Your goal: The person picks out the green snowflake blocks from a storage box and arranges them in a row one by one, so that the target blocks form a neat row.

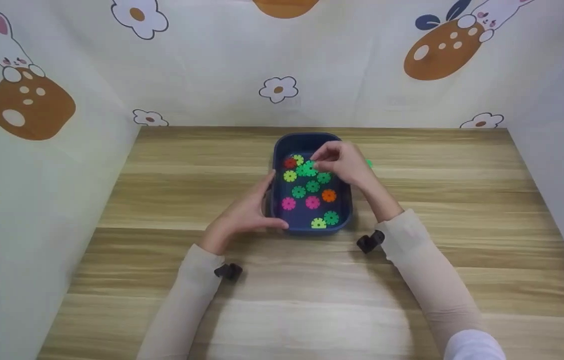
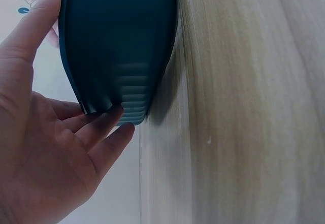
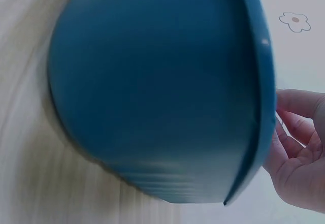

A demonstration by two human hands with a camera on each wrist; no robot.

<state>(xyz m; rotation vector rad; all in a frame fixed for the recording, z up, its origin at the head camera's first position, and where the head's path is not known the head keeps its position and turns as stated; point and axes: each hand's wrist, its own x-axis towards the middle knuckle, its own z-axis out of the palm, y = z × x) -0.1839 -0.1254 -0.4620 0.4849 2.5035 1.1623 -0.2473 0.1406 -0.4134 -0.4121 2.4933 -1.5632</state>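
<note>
A dark blue plastic bin [image 1: 312, 231] stands on the table, with several flower-shaped plastic discs lying in it. My left hand [image 1: 246, 207] holds the bin at its near left corner, thumb at the near rim and fingers along the left side. In the left wrist view, fingertips [image 2: 114, 113] rest against the bin's ribbed wall. Over the bin's far right part, my right hand [image 1: 344, 161] pinches a bright green disc [image 1: 310, 169] between thumb and fingers. The bin's wall [image 3: 152, 82] hides the fingertips and disc in the right wrist view.
Pink [image 1: 288, 203], orange [image 1: 329, 195], red [image 1: 290, 163], yellow [image 1: 290, 176] and green discs [image 1: 331, 218] lie spread over the bin's floor. A small green piece [image 1: 369, 163] shows on the table beyond the right wrist. A printed curtain [image 1: 201, 65] stands behind the wooden table [image 1: 171, 200].
</note>
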